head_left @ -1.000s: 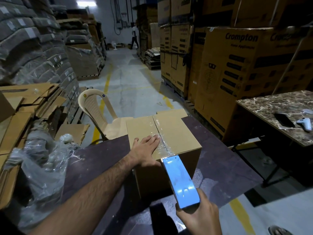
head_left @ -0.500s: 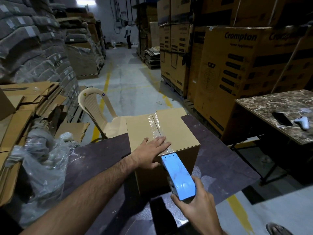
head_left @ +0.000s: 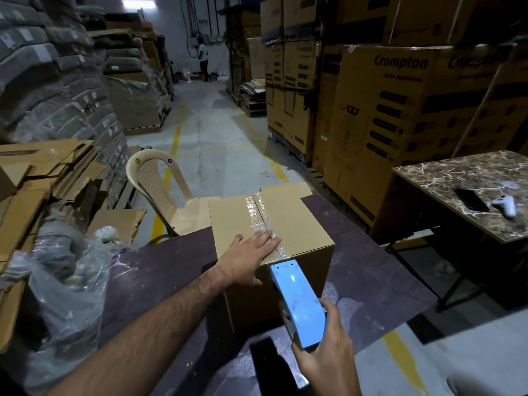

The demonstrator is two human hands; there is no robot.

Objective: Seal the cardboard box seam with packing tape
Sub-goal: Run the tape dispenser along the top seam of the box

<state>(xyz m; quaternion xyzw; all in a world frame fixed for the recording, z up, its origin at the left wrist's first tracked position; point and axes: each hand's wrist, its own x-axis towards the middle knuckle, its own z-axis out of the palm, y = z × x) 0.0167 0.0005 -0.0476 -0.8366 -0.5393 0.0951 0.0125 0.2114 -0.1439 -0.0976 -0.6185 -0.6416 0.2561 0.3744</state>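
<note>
A brown cardboard box [head_left: 297, 224] stands on a dark purple table [head_left: 160, 267]. Clear packing tape [head_left: 257, 215] runs along its top seam from the far edge to the near edge. My left hand [head_left: 248, 255] lies flat on the box top with straight fingers pressing the tape near the front edge. My right hand [head_left: 328, 364] grips a light blue tape dispenser [head_left: 297, 301]. The dispenser's nose sits at the box's near top edge, against the front face.
A beige plastic chair [head_left: 160, 190] stands behind the box. Flattened cardboard and a clear plastic bag [head_left: 65, 284] lie at the left. A marble-top table [head_left: 468, 190] at right holds a phone and a white controller. Tall stacked cartons line the aisle; a person stands far back.
The dispenser has moved down off the box top onto the front face. My left hand slid forward along the tape toward the near edge.
</note>
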